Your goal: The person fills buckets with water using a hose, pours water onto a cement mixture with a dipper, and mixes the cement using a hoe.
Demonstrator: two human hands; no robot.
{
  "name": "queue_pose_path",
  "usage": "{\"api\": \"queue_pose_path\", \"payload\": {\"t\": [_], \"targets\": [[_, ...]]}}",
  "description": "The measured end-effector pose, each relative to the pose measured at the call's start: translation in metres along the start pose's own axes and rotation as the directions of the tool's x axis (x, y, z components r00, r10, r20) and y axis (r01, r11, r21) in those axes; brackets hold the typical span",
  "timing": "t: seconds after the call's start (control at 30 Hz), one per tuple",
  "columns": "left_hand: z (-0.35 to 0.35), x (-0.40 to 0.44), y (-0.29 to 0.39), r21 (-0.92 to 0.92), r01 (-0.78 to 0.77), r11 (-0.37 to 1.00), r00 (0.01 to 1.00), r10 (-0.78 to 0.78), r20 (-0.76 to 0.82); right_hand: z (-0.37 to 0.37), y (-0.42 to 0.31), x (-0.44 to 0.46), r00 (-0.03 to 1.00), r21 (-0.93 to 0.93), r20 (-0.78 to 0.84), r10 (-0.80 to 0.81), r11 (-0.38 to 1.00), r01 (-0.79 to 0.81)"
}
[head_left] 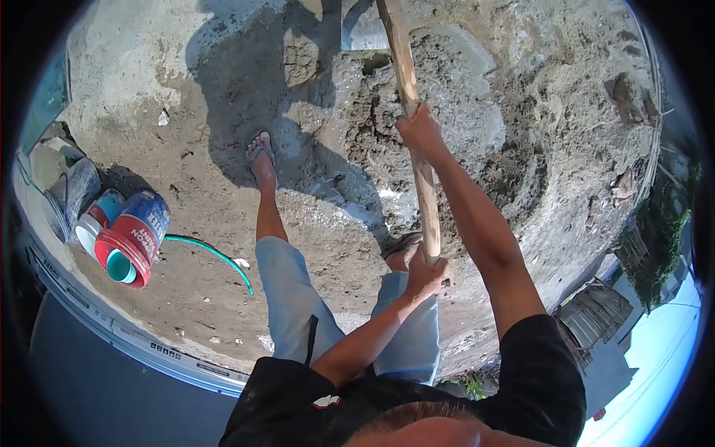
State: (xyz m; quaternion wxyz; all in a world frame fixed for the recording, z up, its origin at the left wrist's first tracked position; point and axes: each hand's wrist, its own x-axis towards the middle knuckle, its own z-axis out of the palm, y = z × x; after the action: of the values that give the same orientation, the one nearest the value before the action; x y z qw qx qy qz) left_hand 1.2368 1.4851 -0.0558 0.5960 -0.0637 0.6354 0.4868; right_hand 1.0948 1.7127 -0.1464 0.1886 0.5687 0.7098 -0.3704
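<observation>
Both my hands are wrapped around the long wooden handle of a hoe (425,195), which runs from near my body up past the top edge of the view. My left hand (427,277) grips the near end, in front of my knee. Farther along, my right hand (421,132) is closed on the middle of the handle. A flat grey metal blade (365,33) shows beside the far end, partly cut off by the frame. Under the handle lies a patch of wet, lumpy mortar-like mix (380,123) with a grey watery rim.
A red and blue paint bucket (141,223) lies at left with a green cup (121,266) at its mouth, beside another bucket (97,216). A green hose (216,252) curves over the dirt. My sandalled foot (262,156) stands left of the mix; rubble (625,97) lies right.
</observation>
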Motion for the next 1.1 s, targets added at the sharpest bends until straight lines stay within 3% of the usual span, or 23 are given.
{"api": "queue_pose_path", "payload": {"t": [0.07,0.13,0.2,0.23,0.27,0.3,0.33,0.37,0.4,0.47,0.6,0.67,0.73,0.8,0.83,0.87,0.93,0.97,1.0,1.03,1.1], "targets": [[0.000,0.047,-0.011,-0.203,0.107,0.973,0.993,-0.093,0.077,0.008,-0.030,0.029,0.999,0.033,0.017,-0.039,0.999,0.039],[0.004,0.056,-0.017,-0.378,0.252,0.891,0.965,-0.199,0.172,0.040,-0.002,0.042,0.989,0.023,0.031,-0.143,0.990,0.142],[0.018,0.000,-0.016,-0.433,0.361,0.826,0.932,-0.324,0.160,0.076,0.053,0.014,0.990,-0.021,0.109,-0.091,0.995,0.093],[0.022,-0.029,-0.016,-0.425,0.291,0.857,0.948,-0.320,0.004,0.088,0.076,-0.004,0.990,-0.044,0.134,-0.047,0.998,0.054],[0.007,-0.051,-0.034,-0.249,0.419,0.873,0.907,-0.396,0.139,0.092,0.093,-0.029,0.989,0.025,0.137,0.049,0.998,-0.053],[-0.004,-0.074,-0.026,-0.196,0.454,0.869,0.890,-0.431,0.148,0.097,0.112,-0.048,0.984,0.141,0.132,0.119,0.980,-0.138],[-0.020,-0.095,-0.027,-0.223,0.556,0.801,0.826,-0.504,0.251,0.081,0.111,-0.070,0.960,0.223,0.195,0.200,0.944,-0.242],[-0.025,-0.114,-0.042,-0.161,0.490,0.857,0.863,-0.450,0.229,0.065,0.111,-0.095,0.921,0.292,0.271,0.282,0.887,-0.357],[-0.028,-0.125,-0.033,-0.146,0.486,0.861,0.863,-0.448,0.233,0.061,0.117,-0.112,0.924,0.324,0.236,0.300,0.873,-0.366],[-0.024,-0.145,-0.010,0.050,0.508,0.860,0.819,-0.501,0.280,0.038,0.124,-0.126,0.921,0.348,0.201,0.333,0.855,-0.385],[-0.013,-0.091,0.006,0.101,0.345,0.933,0.858,-0.357,0.369,-0.019,0.115,-0.087,0.941,0.374,0.073,0.330,0.866,-0.332],[-0.015,-0.025,-0.014,0.084,0.118,0.989,0.929,-0.140,0.342,-0.026,0.118,-0.024,0.935,0.229,-0.056,0.351,0.916,-0.330],[-0.024,0.038,-0.004,0.230,0.150,0.961,0.930,-0.216,0.297,-0.031,0.103,0.019,0.940,0.314,-0.072,0.334,0.902,-0.296],[-0.028,0.039,-0.007,0.213,0.178,0.961,0.937,-0.232,0.261,-0.020,0.091,0.011,0.930,0.322,0.031,0.367,0.877,-0.356],[-0.033,0.013,-0.020,0.124,0.407,0.905,0.873,-0.425,0.239,0.010,0.113,0.004,0.935,0.332,0.044,0.353,0.877,-0.347],[-0.037,-0.016,-0.035,0.074,0.503,0.861,0.838,-0.507,0.203,0.063,0.149,-0.012,0.936,0.339,0.067,0.347,0.874,-0.348],[-0.056,-0.067,-0.041,0.134,0.560,0.817,0.797,-0.576,0.182,0.117,0.178,-0.056,0.872,0.334,0.229,0.432,0.807,-0.488],[-0.069,-0.088,-0.028,0.178,0.525,0.832,0.815,-0.552,0.176,0.104,0.168,-0.087,0.856,0.397,0.304,0.417,0.762,-0.512],[-0.079,-0.102,-0.018,0.324,0.507,0.799,0.799,-0.576,0.172,0.081,0.147,-0.120,0.839,0.533,0.303,0.453,0.649,-0.543],[-0.085,-0.117,-0.013,0.462,0.483,0.744,0.779,-0.606,0.162,0.098,0.164,-0.133,0.843,0.569,0.261,0.470,0.631,-0.528],[-0.100,-0.151,-0.028,0.547,0.411,0.729,0.790,-0.584,0.186,0.089,0.176,-0.169,0.820,0.632,0.258,0.511,0.553,-0.543]]}}
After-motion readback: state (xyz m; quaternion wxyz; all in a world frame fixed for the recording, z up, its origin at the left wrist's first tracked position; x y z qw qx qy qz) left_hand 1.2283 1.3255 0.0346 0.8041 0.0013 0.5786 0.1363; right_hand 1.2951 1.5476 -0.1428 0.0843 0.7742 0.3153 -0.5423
